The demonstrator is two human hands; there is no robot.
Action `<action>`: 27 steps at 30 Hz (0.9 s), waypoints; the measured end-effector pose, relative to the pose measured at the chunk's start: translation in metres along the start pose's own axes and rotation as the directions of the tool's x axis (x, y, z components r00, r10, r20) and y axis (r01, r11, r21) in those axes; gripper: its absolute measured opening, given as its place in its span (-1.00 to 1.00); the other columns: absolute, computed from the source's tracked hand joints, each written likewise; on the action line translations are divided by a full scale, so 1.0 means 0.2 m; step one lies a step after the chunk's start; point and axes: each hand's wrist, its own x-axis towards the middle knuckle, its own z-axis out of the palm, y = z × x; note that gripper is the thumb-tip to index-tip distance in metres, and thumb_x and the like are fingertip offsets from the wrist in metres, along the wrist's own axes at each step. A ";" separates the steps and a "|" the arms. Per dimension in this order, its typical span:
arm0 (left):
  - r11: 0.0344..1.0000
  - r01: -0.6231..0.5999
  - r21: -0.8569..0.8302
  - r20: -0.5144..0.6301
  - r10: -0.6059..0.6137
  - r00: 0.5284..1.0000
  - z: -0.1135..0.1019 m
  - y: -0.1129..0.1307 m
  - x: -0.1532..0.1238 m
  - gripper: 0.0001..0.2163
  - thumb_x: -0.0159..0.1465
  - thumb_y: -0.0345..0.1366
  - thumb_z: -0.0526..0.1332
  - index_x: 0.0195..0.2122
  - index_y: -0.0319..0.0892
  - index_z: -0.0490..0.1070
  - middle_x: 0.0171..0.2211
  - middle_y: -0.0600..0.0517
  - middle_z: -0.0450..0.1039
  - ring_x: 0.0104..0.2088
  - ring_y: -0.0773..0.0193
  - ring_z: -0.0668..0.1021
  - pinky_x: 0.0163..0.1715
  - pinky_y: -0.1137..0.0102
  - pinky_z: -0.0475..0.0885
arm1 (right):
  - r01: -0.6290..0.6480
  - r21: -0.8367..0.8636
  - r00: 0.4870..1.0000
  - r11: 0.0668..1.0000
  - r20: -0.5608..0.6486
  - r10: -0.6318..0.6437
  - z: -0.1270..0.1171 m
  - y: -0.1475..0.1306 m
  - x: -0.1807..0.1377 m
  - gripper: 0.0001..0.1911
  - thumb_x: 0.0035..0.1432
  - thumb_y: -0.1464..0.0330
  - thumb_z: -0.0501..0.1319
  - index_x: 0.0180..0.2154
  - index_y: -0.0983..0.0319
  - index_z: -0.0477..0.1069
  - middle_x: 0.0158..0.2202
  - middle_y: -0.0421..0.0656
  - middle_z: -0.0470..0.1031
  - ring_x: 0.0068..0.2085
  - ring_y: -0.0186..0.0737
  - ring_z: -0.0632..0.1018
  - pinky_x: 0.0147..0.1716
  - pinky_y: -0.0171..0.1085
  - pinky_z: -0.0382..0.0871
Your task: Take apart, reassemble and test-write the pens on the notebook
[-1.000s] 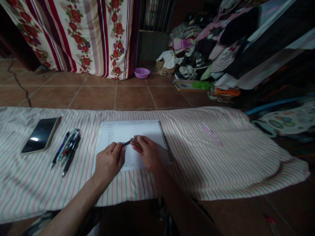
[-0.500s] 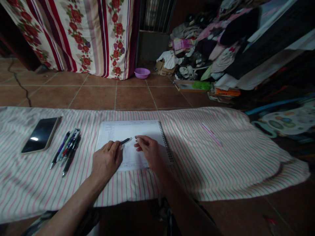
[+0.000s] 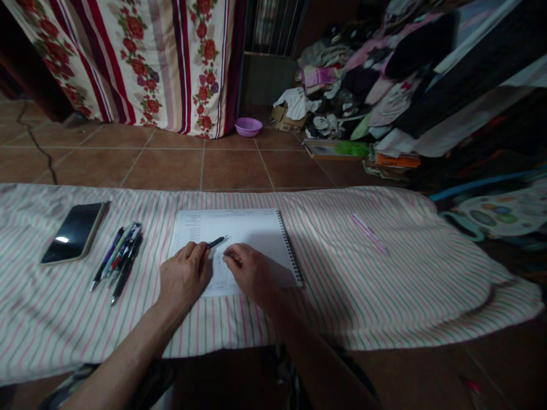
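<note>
My left hand point(image 3: 183, 272) is closed around a dark pen point(image 3: 217, 242), whose thin pale tip points up and to the right. That hand lies over the left part of a spiral notebook point(image 3: 265, 228), open at a mostly white page with faint print down its left side. Just right of the pen, my right hand point(image 3: 248, 270) hovers or rests over the page, thumb and fingers pinched together. Anything between those fingertips is too small to make out. The notebook's wire binding runs along its right edge.
On the striped cloth point(image 3: 342, 307) lie a bunch of several pens point(image 3: 117, 259), a phone point(image 3: 74, 233) at far left, and a pink-and-white pen point(image 3: 370, 234) at right. Beyond are a purple basin point(image 3: 248, 127), a floral curtain point(image 3: 166, 68) and heaped clothes point(image 3: 359, 80).
My right hand has moved down and slightly left, from beside the pen's tip to below it; a small shiny bit at its fingertips no longer shows. My left hand keeps the pen nearly still.
</note>
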 end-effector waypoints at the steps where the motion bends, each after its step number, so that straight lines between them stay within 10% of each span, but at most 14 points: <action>1: 1.000 0.000 -0.003 0.002 0.000 1.000 0.00 0.00 0.00 -0.72 0.30 -0.24 -0.06 -0.21 -0.20 0.41 -0.42 0.01 0.46 -0.45 0.26 0.50 -0.56 0.41 0.19 | 0.013 -0.037 1.000 0.999 0.002 -0.013 0.00 0.00 0.00 -0.90 0.09 0.47 0.13 -0.36 0.23 0.41 -0.38 -0.14 0.49 -0.32 -0.26 0.49 -0.28 -0.31 0.33; 27: 0.999 -0.034 0.023 -0.015 0.034 0.999 0.00 0.00 0.00 -0.75 0.29 -0.24 -0.04 -0.25 -0.19 0.41 -0.45 0.02 0.43 -0.42 0.24 0.49 -0.54 0.39 0.21 | -0.124 0.044 0.984 0.991 -0.121 0.128 0.00 0.01 0.01 -0.81 0.12 0.44 0.04 -0.23 0.24 0.38 -0.34 -0.08 0.50 -0.33 -0.21 0.52 -0.30 -0.27 0.37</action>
